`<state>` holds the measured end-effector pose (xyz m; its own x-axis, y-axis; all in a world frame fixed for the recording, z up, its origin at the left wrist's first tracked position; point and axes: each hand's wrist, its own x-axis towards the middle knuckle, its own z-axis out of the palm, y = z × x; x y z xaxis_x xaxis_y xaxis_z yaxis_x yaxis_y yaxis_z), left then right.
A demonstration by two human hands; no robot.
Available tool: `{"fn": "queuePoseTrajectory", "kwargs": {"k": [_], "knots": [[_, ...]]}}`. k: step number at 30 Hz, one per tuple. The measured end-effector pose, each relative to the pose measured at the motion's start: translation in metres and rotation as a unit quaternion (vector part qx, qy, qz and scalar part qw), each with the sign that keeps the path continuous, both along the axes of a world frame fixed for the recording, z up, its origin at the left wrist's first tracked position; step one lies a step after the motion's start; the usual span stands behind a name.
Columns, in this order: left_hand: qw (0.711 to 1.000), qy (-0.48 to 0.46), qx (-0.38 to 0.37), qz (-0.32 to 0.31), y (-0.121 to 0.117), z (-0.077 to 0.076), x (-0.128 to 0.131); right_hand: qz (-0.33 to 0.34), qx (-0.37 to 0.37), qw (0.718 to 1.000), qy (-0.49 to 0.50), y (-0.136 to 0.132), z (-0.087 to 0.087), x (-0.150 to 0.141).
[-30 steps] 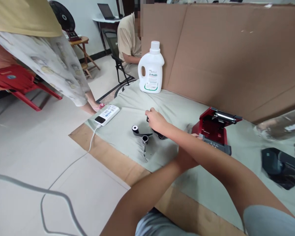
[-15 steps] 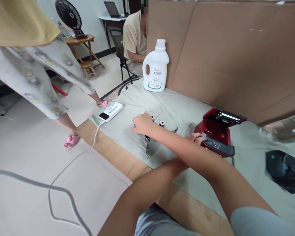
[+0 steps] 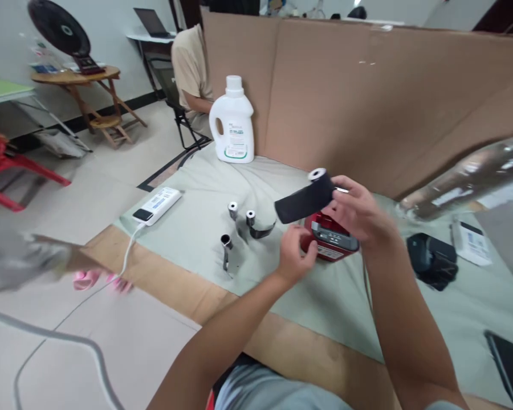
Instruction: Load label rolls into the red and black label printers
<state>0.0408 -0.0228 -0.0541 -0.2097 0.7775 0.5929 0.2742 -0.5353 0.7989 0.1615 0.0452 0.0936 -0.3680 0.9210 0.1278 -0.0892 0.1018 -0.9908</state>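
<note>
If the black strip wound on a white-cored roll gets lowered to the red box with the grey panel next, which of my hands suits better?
Right, probably: your right hand holds the roll close to the box, whereas your left hand is at the box's side, better placed to steady it.

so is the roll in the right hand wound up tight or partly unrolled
Partly unrolled: a wide dark strip sticks out from the roll in the right hand.
</note>
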Motion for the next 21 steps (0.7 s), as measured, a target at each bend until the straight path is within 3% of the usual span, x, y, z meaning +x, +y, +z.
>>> {"fn": "queuePoseTrajectory", "kwargs": {"k": [3,6,9,12,16,19,21], "knots": [[0.998,-0.063,-0.011,0.008,-0.001,0.007,0.000,-0.057,0.000,0.998,-0.009,-0.006,0.000,0.064],[0.997,-0.064,-0.018,-0.043,0.003,0.015,0.003,-0.077,0.021,0.992,-0.102,-0.004,-0.018,0.092],[0.994,-0.039,-0.067,-0.073,0.010,0.022,0.008,-0.091,0.063,0.969,-0.222,0.003,-0.043,0.092],[0.994,0.023,-0.092,-0.045,0.015,0.031,0.011,-0.104,0.087,0.950,-0.283,0.007,-0.058,0.083],[0.989,0.089,-0.110,-0.048,0.019,0.048,0.006,-0.095,0.042,0.975,-0.195,0.005,-0.058,0.081],[0.979,0.051,-0.174,-0.092,0.017,0.059,0.003,-0.114,0.030,0.984,-0.136,0.004,-0.055,0.088],[0.965,0.021,-0.231,-0.123,0.013,0.061,0.004,-0.121,0.047,0.979,-0.155,0.007,-0.057,0.090]]}}
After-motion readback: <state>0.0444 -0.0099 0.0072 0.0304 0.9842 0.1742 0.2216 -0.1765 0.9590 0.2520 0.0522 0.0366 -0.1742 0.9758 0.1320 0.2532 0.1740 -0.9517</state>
